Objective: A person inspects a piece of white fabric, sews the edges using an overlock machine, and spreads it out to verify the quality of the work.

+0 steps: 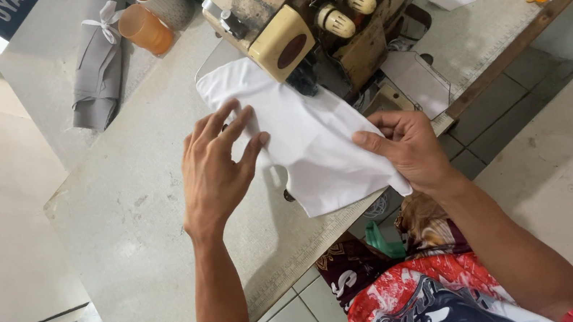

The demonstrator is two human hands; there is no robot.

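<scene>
Left of the machine (306, 27), one grey bundle (97, 75) and one orange cup (145, 28) sit on the bench (134, 223). The left hand (218, 166), fingers spread, presses the one white cloth (306, 144) flat below the machine; the right hand (408, 146) pinches its edge. This looks like feeding a seam, which calls for steady, even guiding.

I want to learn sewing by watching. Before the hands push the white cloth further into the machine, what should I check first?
1. Left hand flat on the white cloth, fingers spread: ok.
2. Right hand has a pinching grip on the cloth's edge: ok.
3. Cloth reaches under the sewing machine head: ok.
4. Fingers away from the needle: cannot tell, the needle is hidden.
5. Cloth lying smooth: not ok, it shows folds near the right hand.
6. Table bare around the cloth; the grey fabric bundle lies apart: ok.
</scene>
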